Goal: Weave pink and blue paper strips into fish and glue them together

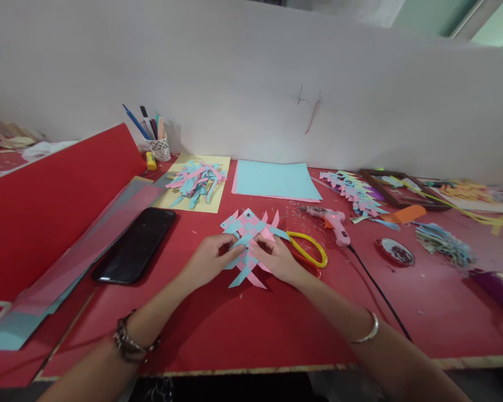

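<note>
Between my two hands are woven pink and light-blue paper fish [248,226], with a googly eye near the top and loose strip ends sticking out. A second small dark eye shows lower down, so there seem to be two fish overlapping; my fingers hide part of them. My left hand [212,258] pinches the left edge between thumb and fingers. On the right edge, my right hand [279,258] grips in the same way. Just beyond my right hand lie scissors [318,254] with yellow and red handles, their blades hidden.
A pink glue gun [331,219] with a black cord lies to the right. A black phone [136,245] is on the left. Behind are a pile of paper strips [198,181], blue paper sheets [276,180], a pen cup [159,149] and a row of finished fish [352,191].
</note>
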Demonstrator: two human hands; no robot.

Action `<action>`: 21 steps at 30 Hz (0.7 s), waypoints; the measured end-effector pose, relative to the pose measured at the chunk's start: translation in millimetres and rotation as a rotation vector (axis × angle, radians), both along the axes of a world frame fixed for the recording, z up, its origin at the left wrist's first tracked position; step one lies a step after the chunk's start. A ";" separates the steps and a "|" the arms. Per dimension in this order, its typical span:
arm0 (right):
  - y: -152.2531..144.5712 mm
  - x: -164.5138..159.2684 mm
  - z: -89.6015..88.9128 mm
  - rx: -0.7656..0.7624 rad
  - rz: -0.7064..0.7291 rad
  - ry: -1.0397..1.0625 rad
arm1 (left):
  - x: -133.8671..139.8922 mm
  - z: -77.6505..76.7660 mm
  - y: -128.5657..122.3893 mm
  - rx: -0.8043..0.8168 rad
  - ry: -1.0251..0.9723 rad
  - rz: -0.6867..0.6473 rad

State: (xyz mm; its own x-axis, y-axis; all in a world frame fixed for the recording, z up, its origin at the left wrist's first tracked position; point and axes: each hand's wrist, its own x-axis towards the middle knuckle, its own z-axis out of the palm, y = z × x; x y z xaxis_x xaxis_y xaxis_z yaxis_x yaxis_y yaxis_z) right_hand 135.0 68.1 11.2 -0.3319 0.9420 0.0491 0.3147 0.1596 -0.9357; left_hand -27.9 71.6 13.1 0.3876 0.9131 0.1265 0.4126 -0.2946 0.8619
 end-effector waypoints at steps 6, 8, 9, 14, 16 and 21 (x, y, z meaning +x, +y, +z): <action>2.3 0.2 0.7 -0.096 0.036 0.123 | 0.5 2.3 -0.7 -0.035 0.073 -0.072; 3.9 0.4 0.1 -0.091 0.029 0.147 | 0.2 2.3 -1.3 -0.055 0.071 -0.119; 4.6 0.6 -0.6 -0.089 0.030 0.156 | 0.1 2.1 -1.7 -0.058 0.068 -0.131; 5.2 3.7 -6.9 -0.156 0.027 0.123 | -0.5 2.2 -2.9 -0.032 0.057 -0.115; 4.1 4.9 -8.9 -0.161 0.007 0.075 | -0.9 2.9 -2.8 -0.033 0.054 -0.111; 1.4 2.5 -5.1 -0.175 0.028 0.134 | -1.9 2.9 -1.7 -0.061 0.019 -0.129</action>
